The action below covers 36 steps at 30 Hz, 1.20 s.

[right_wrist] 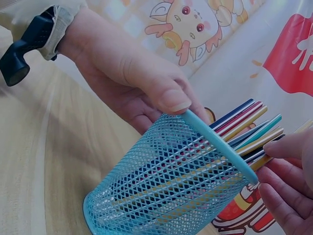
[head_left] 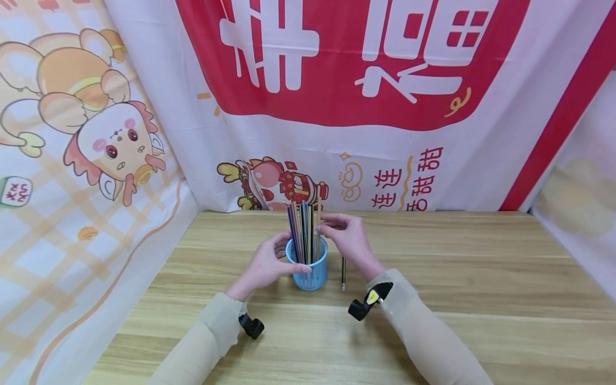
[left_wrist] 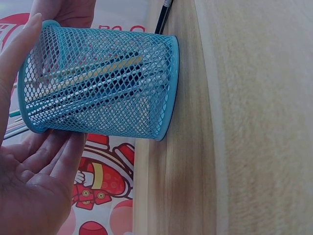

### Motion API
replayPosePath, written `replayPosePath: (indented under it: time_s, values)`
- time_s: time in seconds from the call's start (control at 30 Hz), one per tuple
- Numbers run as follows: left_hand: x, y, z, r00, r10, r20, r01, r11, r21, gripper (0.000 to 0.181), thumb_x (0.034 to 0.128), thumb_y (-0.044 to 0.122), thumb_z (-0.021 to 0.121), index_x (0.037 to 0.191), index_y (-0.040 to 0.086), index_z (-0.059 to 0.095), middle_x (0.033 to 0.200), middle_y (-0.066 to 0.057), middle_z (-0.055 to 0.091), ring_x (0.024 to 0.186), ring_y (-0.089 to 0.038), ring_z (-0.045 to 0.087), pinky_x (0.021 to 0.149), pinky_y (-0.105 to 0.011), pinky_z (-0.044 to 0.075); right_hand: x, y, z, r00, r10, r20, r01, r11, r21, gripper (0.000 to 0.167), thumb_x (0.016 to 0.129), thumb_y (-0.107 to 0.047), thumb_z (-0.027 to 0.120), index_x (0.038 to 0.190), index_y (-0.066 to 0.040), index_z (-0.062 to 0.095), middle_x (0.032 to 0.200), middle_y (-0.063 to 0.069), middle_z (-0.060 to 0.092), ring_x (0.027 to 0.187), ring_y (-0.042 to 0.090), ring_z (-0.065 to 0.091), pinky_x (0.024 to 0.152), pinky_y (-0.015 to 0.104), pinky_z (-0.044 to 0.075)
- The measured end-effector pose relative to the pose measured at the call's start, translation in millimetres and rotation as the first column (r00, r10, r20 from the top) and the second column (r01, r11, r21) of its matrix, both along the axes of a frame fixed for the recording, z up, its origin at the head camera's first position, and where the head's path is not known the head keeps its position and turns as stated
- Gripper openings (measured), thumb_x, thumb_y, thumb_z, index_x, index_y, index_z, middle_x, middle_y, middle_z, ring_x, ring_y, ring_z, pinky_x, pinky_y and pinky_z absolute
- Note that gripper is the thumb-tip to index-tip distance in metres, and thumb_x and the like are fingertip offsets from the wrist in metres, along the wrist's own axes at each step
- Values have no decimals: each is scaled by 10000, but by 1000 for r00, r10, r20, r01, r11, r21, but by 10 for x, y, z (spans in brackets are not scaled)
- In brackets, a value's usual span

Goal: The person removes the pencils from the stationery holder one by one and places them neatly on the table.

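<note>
A light blue mesh pen cup (head_left: 310, 279) stands upright on the table, filled with several colored pencils (right_wrist: 244, 122). My left hand (head_left: 269, 266) holds the cup from its left side, with the thumb at the rim and the fingers around the far side. At the cup's right edge, my right hand (head_left: 347, 235) pinches a yellowish pencil (head_left: 319, 207) between thumb and fingers. That pencil's lower part is inside the cup, among the others. Just right of the cup, a black pencil (head_left: 344, 274) with a pale eraser end lies on the table, partly hidden by my right hand.
The wooden table (head_left: 481, 289) reaches a printed cloth backdrop (head_left: 269, 139) behind the cup. Another printed cloth (head_left: 86, 176) hangs along the left side. Each wrist wears a black camera mount (head_left: 366, 306).
</note>
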<state>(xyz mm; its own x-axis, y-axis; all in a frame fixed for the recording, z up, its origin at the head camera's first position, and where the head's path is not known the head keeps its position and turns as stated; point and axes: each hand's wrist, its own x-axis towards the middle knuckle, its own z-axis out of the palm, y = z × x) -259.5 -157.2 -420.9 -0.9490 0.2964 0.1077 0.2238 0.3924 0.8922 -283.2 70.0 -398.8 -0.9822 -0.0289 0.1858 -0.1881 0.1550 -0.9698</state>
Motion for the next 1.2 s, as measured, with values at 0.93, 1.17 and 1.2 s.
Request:
replayPosePath:
  time_s: [0.93,1.17,1.2]
  values:
    - [-1,-3,-8,1000,6,9,-6,1000,-1,898,717,290,957,1462,98,494,1423,-88,565,1284,-271,551,1107,-441,432,59,105,204,995,-15,-95,1,989,-146,322,862,-121,829,1164,-59,736,1010,75,750,913,228,713,841,311,597]
    - [-1,8,-15,1000,3,-15,-3,1000,0,922,682,319,973,1438,68,511,1389,-96,586,1254,-266,571,1095,-431,444,37,123,226,991,-36,-132,10,981,-192,341,857,-80,828,1166,17,720,978,111,749,826,205,721,791,317,614]
    - [-2,10,-14,1000,3,-17,-4,1000,-2,919,679,317,975,1434,66,514,1384,-96,589,1251,-265,573,1094,-428,446,37,126,230,990,-41,-138,13,980,-199,340,855,-73,828,1162,23,720,973,115,749,817,201,721,787,317,615]
